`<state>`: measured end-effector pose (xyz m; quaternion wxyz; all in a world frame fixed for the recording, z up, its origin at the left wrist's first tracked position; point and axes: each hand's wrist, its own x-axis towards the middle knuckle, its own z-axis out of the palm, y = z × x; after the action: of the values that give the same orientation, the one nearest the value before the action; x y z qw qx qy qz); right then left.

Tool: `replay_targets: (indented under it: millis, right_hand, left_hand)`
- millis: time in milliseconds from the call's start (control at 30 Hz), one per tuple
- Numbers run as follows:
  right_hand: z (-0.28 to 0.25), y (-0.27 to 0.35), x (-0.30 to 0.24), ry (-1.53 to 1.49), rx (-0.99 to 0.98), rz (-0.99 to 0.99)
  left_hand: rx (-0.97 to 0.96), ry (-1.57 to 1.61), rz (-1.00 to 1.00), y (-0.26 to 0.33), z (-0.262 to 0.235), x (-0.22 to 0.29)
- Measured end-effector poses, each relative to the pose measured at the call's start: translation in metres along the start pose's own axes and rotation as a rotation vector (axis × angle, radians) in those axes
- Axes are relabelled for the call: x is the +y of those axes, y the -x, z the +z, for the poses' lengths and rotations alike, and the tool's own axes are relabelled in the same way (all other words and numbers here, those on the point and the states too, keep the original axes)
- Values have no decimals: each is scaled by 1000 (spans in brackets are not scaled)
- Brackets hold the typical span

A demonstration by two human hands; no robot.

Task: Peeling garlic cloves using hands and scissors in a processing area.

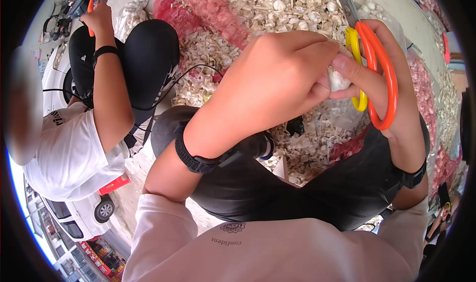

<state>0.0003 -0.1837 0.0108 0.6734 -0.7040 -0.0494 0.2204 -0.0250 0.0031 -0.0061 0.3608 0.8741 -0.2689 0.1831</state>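
Observation:
A white garlic bulb (339, 80) sits between my hands in front of me. My left hand (292, 66) is closed, its fingertips pinching the bulb from the left; the back of the hand hides part of the grip. In my right hand (382, 78) is a pair of scissors (390, 86) with orange and yellow handle loops, blades pointing up and away. The right thumb and a fingertip also touch the garlic. Beyond and below the hands spreads a heap of garlic bulbs (279, 5) and dry peelings (310, 150).
Red mesh sacks (213, 11) lie around the heap, more at the right. A co-worker in a white shirt (74, 138) sits close at left, holding an orange-handled tool (90, 14). A dark cable (168, 91) runs between us. White vehicles (82, 212) stand behind.

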Motion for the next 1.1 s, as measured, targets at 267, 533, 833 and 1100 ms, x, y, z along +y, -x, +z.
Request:
replay_targets:
  millis: [267, 533, 833, 1100]
  right_hand:
    - [-11, 4, 1, 19, -22, 30]
    - [-28, 21, 2, -66, -22, 22]
    - [-36, 27, 0, -91, 26, -38]
    - [-25, 23, -2, -72, -12, -89]
  left_hand:
    - [0, 20, 76, -2, 3, -5]
    - [-111, 217, -98, -5, 13, 14]
    - [-75, 297, -192, -3, 18, 21]
    - [-8, 295, -328, 1, 10, 14]
